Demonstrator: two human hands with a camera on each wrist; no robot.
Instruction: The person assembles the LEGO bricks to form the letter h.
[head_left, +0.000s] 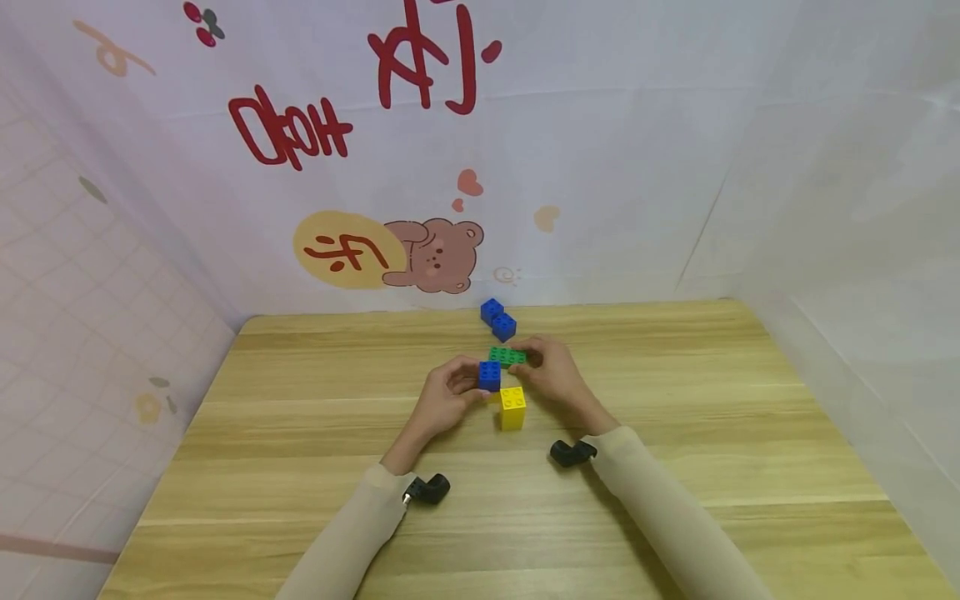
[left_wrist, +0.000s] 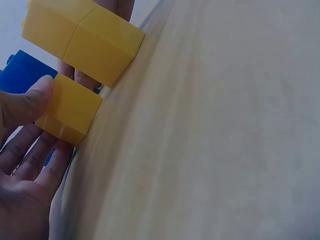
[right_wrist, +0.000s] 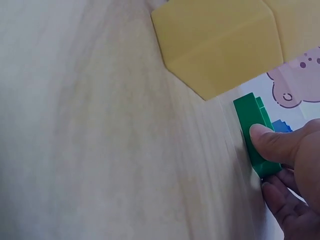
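Note:
My left hand [head_left: 442,398] holds a short stack with its thumb on one side and fingers on the other. That stack is a blue brick [head_left: 490,375] on top of a yellow brick [left_wrist: 72,107], which stands on the table. To its right, my right hand [head_left: 555,373] pinches a flat green brick [head_left: 504,357] [right_wrist: 250,120] between thumb and fingers, low at the table. Nearer the person stands a tower of two yellow bricks [head_left: 513,408] [left_wrist: 82,37], upright and touched by neither hand.
Two blue bricks [head_left: 498,320] sit behind the hands near the back edge of the wooden table [head_left: 675,500]. A white printed cloth [head_left: 600,167] hangs behind and along both sides. Black wrist-worn devices [head_left: 431,489] stick out at both sleeves.

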